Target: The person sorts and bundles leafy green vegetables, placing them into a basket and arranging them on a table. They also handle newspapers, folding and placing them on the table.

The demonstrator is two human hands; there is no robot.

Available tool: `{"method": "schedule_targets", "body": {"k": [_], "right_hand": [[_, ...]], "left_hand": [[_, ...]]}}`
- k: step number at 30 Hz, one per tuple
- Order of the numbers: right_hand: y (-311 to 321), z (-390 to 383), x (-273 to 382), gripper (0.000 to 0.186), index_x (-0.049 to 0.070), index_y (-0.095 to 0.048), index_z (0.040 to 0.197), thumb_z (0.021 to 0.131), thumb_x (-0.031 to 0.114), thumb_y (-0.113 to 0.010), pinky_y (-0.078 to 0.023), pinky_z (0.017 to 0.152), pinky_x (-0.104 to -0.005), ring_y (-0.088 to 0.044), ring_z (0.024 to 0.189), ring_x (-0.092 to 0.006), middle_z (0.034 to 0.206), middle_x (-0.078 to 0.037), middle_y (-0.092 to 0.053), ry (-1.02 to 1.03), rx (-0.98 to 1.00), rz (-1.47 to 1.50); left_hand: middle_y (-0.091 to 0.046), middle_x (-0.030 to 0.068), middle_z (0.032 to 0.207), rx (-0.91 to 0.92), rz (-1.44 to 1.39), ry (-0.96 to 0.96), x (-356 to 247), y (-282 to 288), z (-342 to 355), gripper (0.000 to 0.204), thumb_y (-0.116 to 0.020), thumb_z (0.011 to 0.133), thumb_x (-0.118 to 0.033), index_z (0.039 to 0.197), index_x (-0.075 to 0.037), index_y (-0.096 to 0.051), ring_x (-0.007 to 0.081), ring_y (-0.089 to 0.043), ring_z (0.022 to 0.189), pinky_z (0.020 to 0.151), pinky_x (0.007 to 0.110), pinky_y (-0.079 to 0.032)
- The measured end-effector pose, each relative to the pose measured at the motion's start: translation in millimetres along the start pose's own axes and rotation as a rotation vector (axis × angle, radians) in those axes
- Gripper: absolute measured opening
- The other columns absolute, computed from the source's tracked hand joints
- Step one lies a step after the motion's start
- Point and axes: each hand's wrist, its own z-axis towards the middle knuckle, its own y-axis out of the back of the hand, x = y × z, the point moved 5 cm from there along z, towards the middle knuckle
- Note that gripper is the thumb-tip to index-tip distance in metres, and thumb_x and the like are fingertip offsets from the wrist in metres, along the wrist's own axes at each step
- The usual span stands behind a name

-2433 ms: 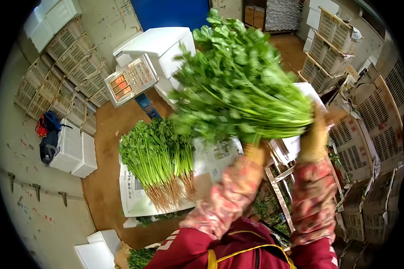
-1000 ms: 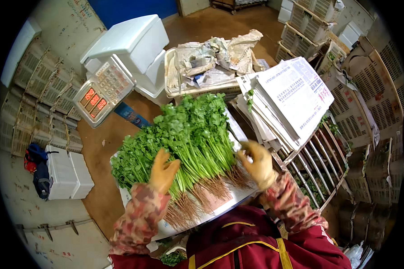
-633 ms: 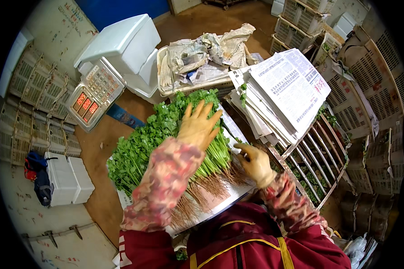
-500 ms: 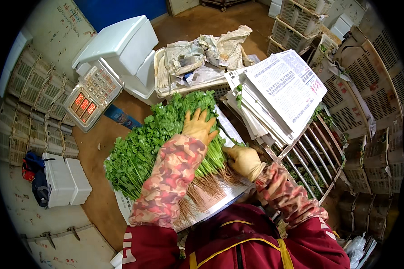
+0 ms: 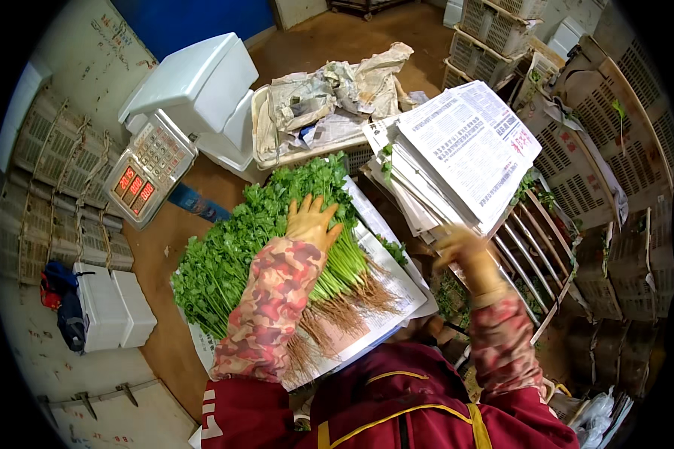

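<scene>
A thick pile of coriander-like greens (image 5: pixel 232 254) lies on newspaper (image 5: pixel 397 288), leaves to the left and stringy brown roots (image 5: pixel 344 310) toward me. My left hand (image 5: pixel 309 222), in a tan glove, rests on the leaves and upper stems with its fingers spread. My right hand (image 5: pixel 472 258), also gloved, is raised away from the pile, above the metal rack and beside the paper stack. Motion smears its fingers, and I cannot tell whether they hold anything. A small green sprig (image 5: pixel 619 112) shows against the crates at the far right.
Beyond the greens stands a digital scale (image 5: pixel 148 168) with a lit red display. White foam boxes (image 5: pixel 191 82), a crate of crumpled paper (image 5: pixel 277 161) and a newspaper stack (image 5: pixel 464 142) are behind. A barred metal rack (image 5: pixel 528 251) and plastic crates (image 5: pixel 599 112) line the right.
My right hand has left the stems, moving right and upward. My left hand stays on the greens. A sprig now appears against the right-hand crates, and the scale's reading differs.
</scene>
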Motion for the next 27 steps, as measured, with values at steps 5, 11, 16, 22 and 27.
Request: {"method": "schedule_targets", "body": {"k": [5, 11, 16, 22, 27], "right_hand": [[-90, 21, -83, 0.024, 0.009, -0.065, 0.088, 0.087, 0.033, -0.065, -0.051, 0.055, -0.0382, -0.061, 0.058, -0.0286, 0.069, -0.012, -0.064, 0.137, -0.128, -1.203], [-93, 10, -90, 0.012, 0.006, -0.059, 0.080, 0.085, 0.018, -0.058, -0.048, 0.056, -0.0463, -0.061, 0.058, -0.0363, 0.064, -0.016, -0.060, 0.137, -0.026, -1.239], [-102, 9, -24, 0.022, 0.010, -0.066, 0.086, 0.087, 0.031, -0.064, -0.049, 0.053, -0.0404, -0.062, 0.058, -0.0296, 0.066, -0.012, -0.063, 0.092, -0.212, -1.412], [-174, -21, -23, 0.016, 0.012, -0.066, 0.091, 0.082, 0.024, -0.070, -0.050, 0.056, -0.0367, -0.061, 0.060, -0.0267, 0.067, -0.009, -0.061, 0.463, 0.175, -1.220], [-156, 15, -70, 0.014, 0.011, -0.068, 0.093, 0.084, 0.021, -0.067, -0.052, 0.061, -0.0366, -0.064, 0.066, -0.0300, 0.074, -0.013, -0.065, 0.272, 0.121, -1.083]], "left_hand": [[-0.047, 0.0208, 0.137, 0.005, -0.019, 0.063, 3, 8, -2, 0.048, -0.061, 0.089, -0.035, 0.132, -0.013, -0.054, 0.0402, -0.038, 0.133, 0.111, 0.057, -0.021], [-0.050, 0.0178, 0.133, -0.054, -0.014, 0.030, -6, -3, 7, 0.050, -0.062, 0.087, -0.035, 0.130, -0.010, -0.054, 0.0382, -0.041, 0.129, 0.109, 0.059, -0.022], [-0.046, 0.0186, 0.137, -0.176, -0.108, 0.029, -6, 13, 5, 0.052, -0.061, 0.090, -0.029, 0.134, -0.006, -0.048, 0.0363, -0.039, 0.130, 0.111, 0.054, -0.023], [-0.059, 0.0172, 0.122, -0.589, -0.367, -0.008, -12, 100, -59, 0.042, -0.062, 0.087, -0.009, 0.127, -0.002, -0.054, 0.0335, -0.056, 0.108, 0.098, 0.043, -0.043], [-0.064, 0.0133, 0.094, -0.053, -0.468, -0.076, -73, 57, -155, 0.019, -0.058, 0.089, -0.016, 0.103, -0.005, -0.064, 0.0305, -0.063, 0.082, 0.070, 0.040, -0.053]]}}
